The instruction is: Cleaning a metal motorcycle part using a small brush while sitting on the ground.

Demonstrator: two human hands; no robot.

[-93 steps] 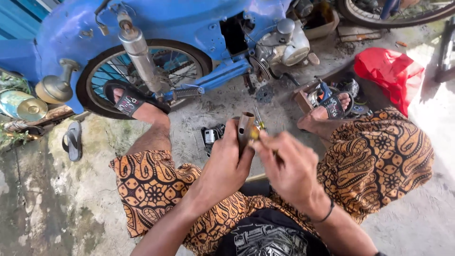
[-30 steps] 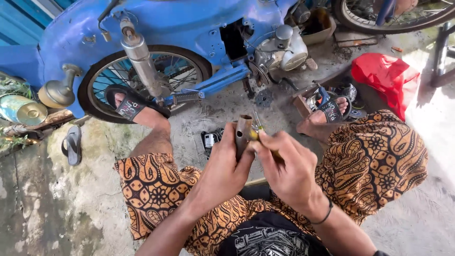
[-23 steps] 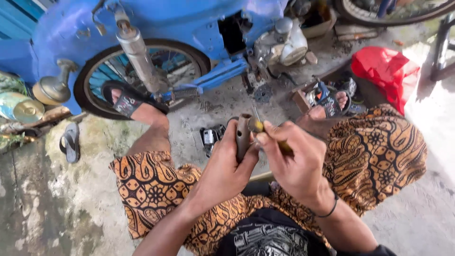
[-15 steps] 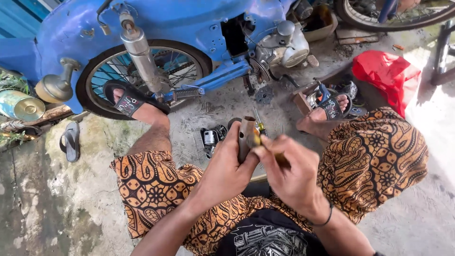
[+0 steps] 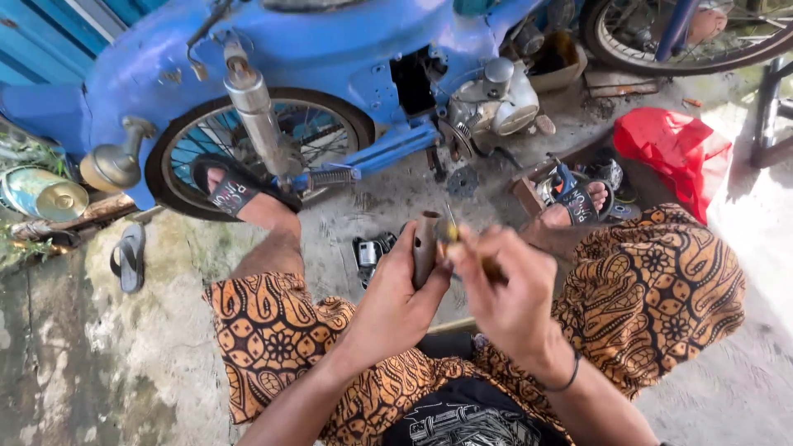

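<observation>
My left hand (image 5: 396, 301) grips a short rusty brown metal tube (image 5: 425, 244) and holds it upright in front of me. My right hand (image 5: 508, 285) pinches a thin wooden-handled tool (image 5: 453, 233) whose yellowish tip touches the upper side of the tube. Both hands hover over my knees, which are covered by orange and black patterned shorts. A small dark part (image 5: 370, 252) lies on the concrete just beyond the hands.
A blue motorbike (image 5: 330, 66) stands ahead with its rear wheel (image 5: 248, 140), engine (image 5: 496, 95) and exhaust pipe (image 5: 252, 107). A red bag (image 5: 673, 149) and a box of parts (image 5: 578, 177) sit right. A loose sandal (image 5: 130, 256) lies left. Another wheel (image 5: 686, 33) is top right.
The hands stay together on the tube with small shifts of the right hand and tool against it. The view has wobbled slightly.
</observation>
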